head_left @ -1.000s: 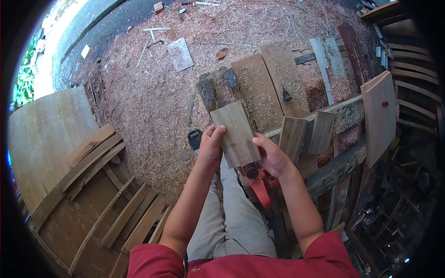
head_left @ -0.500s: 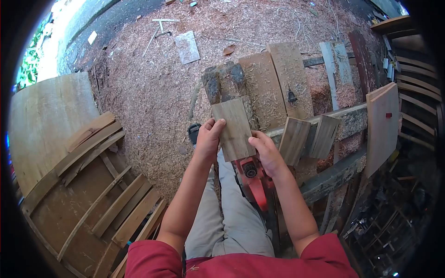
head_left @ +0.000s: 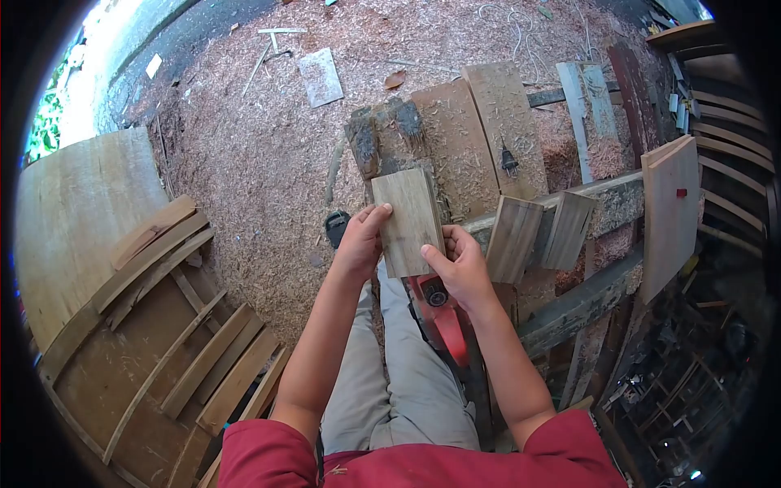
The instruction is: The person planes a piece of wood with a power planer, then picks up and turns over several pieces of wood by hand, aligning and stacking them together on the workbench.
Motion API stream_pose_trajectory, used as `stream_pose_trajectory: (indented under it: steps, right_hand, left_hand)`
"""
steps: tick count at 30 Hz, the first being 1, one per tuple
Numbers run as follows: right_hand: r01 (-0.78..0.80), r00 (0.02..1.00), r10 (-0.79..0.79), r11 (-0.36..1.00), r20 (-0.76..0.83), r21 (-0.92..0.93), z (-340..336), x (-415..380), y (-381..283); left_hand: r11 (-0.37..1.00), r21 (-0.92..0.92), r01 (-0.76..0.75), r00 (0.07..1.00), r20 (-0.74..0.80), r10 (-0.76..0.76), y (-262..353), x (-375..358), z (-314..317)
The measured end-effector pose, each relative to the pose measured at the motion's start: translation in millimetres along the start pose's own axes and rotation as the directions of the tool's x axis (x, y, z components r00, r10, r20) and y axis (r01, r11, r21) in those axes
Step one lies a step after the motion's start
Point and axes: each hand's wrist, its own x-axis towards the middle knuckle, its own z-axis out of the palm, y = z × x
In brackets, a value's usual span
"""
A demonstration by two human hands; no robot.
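Both hands hold a short wooden board [head_left: 407, 224], its light grained face turned up toward me. My left hand [head_left: 362, 241] grips the left edge, with the thumb on the face. At the lower right edge is my right hand [head_left: 462, 262], its thumb lying on the face and its fingers around the side. Partly covered by the board, a red power tool [head_left: 449, 325] with a dark round knob sits just below it, beside my right leg. Two similar short boards, one left [head_left: 514, 236] and one right [head_left: 568, 230], lean near my right hand.
A weathered beam [head_left: 614, 202] runs off to the right, toward upright panels [head_left: 669, 215]. A plug [head_left: 509, 160] lies on a shaving-strewn plank [head_left: 521, 122]. Curved wooden frame pieces [head_left: 163, 244] are stacked at left. Shavings [head_left: 252, 154] cover the ground.
My right thumb has shifted left, farther onto the board's face, and the right fingers now show beside its edge. The board has turned slightly more upright in view. The camera view has shifted slightly.
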Motion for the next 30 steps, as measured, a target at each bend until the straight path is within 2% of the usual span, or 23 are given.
stream_pose_trajectory:
  steps: [5, 8, 11, 14, 17, 20, 23, 26, 29, 30]
  right_hand:
    - [-0.019, 1.000, 0.019, 1.000, -0.014, -0.015, -1.0, 1.4, 4.6]
    - [0.002, 0.999, -0.004, 0.998, -0.040, -0.058, -0.3, 2.6, 8.1]
    - [0.026, 0.997, -0.033, 0.995, -0.069, -0.093, 0.4, 4.4, 12.7]
    - [0.036, 0.996, -0.053, 0.977, -0.076, -0.211, 3.1, 2.9, 8.2]
    - [0.008, 0.997, -0.016, 0.994, -0.070, -0.107, 2.9, 4.7, 7.7]
    - [0.049, 0.995, -0.048, 0.999, -0.086, 0.012, 1.5, 7.9, 15.1]
    - [0.068, 0.992, -0.087, 0.980, -0.092, -0.187, 2.5, 7.8, 16.1]
    - [0.085, 0.982, -0.117, 0.975, -0.150, -0.204, 10.4, 2.5, 9.0]
    - [0.128, 0.964, -0.154, 0.984, -0.219, -0.126, 7.3, -3.2, 8.5]
    - [0.143, 0.953, -0.175, 0.980, -0.248, -0.141, 5.4, -8.3, 4.7]
  left_hand:
    - [0.997, 0.070, -0.036, 0.998, -0.053, 0.040, 7.1, -6.6, 9.3]
    - [0.939, 0.249, -0.235, 0.956, -0.114, 0.270, 7.2, -11.8, 14.7]
    - [0.908, 0.353, -0.223, 0.963, -0.062, 0.261, 4.3, -9.7, 4.6]
    - [0.906, 0.382, -0.184, 0.973, -0.060, 0.223, 2.8, -10.3, 5.1]
    - [0.922, 0.339, -0.186, 0.976, -0.041, 0.212, -0.8, -2.8, -3.2]
    - [0.935, 0.293, -0.200, 0.975, -0.032, 0.218, -0.8, -1.2, -6.4]
    - [0.937, 0.308, -0.165, 0.981, -0.052, 0.189, -0.4, -3.8, -8.6]
    - [0.946, 0.289, -0.149, 0.986, -0.034, 0.165, -1.8, -0.5, -16.1]
    - [0.985, 0.170, -0.027, 0.994, -0.099, 0.044, 5.4, -1.9, -20.9]
    - [0.998, 0.056, -0.033, 0.996, -0.076, 0.037, 7.7, -3.0, -16.5]
